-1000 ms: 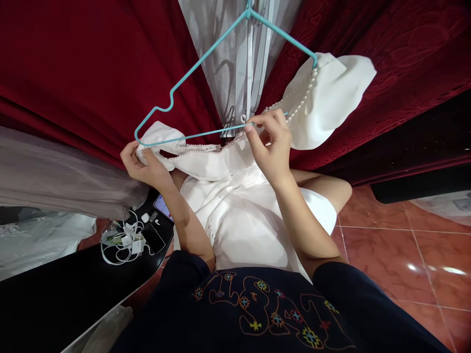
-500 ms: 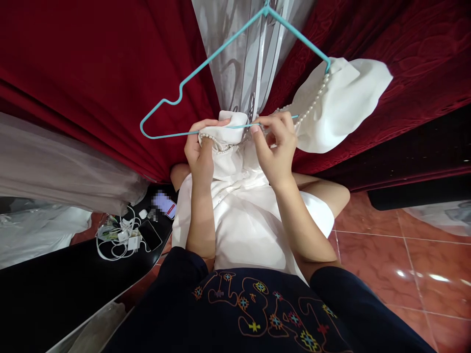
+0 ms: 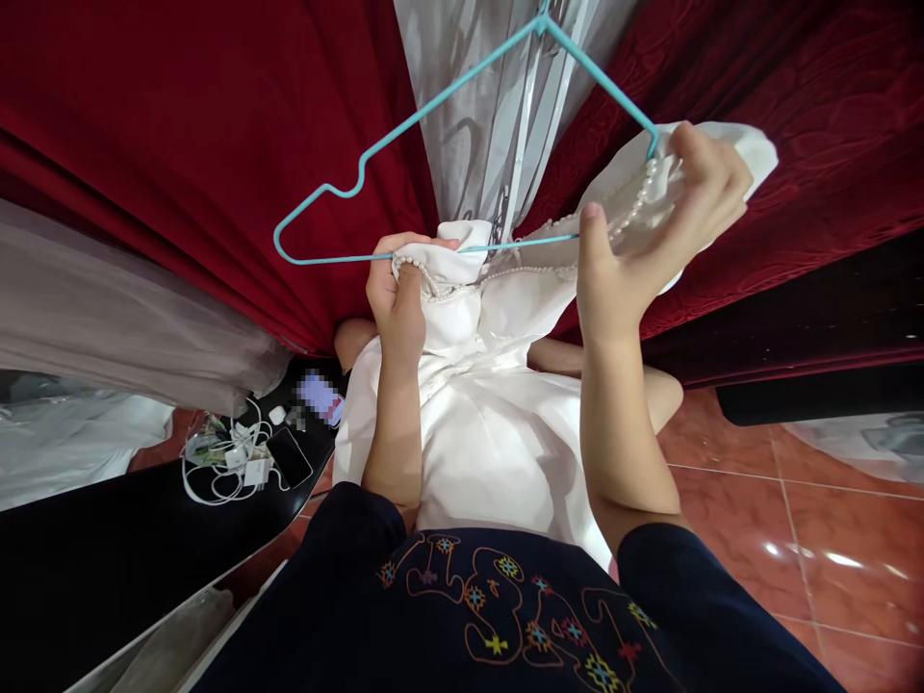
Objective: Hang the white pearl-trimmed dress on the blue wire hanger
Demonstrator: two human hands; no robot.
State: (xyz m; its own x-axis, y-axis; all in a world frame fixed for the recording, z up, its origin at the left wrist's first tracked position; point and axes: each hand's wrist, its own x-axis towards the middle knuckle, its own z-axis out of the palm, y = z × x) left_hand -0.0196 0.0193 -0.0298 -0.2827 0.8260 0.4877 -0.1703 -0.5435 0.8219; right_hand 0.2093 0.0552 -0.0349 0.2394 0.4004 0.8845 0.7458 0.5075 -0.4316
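Note:
A light blue hanger is held up in front of me, its right shoulder end at the beaded edge of a white dress. My left hand pinches a pearl-trimmed part of the dress against the hanger's lower bar. My right hand is spread at the hanger's right end, fingers over the white fabric and thumb raised near the bar. The pearl trim runs beside its fingers. The dress skirt lies over my lap.
Red curtains hang on both sides, with sheer fabric between them. At the left, a black bench bears white cables, a dark phone and a lit phone. Red floor tiles show at the right.
My right hand has moved from the middle of the lower bar to the hanger's right end, and its fingers have spread. My left hand keeps its pinch on the dress.

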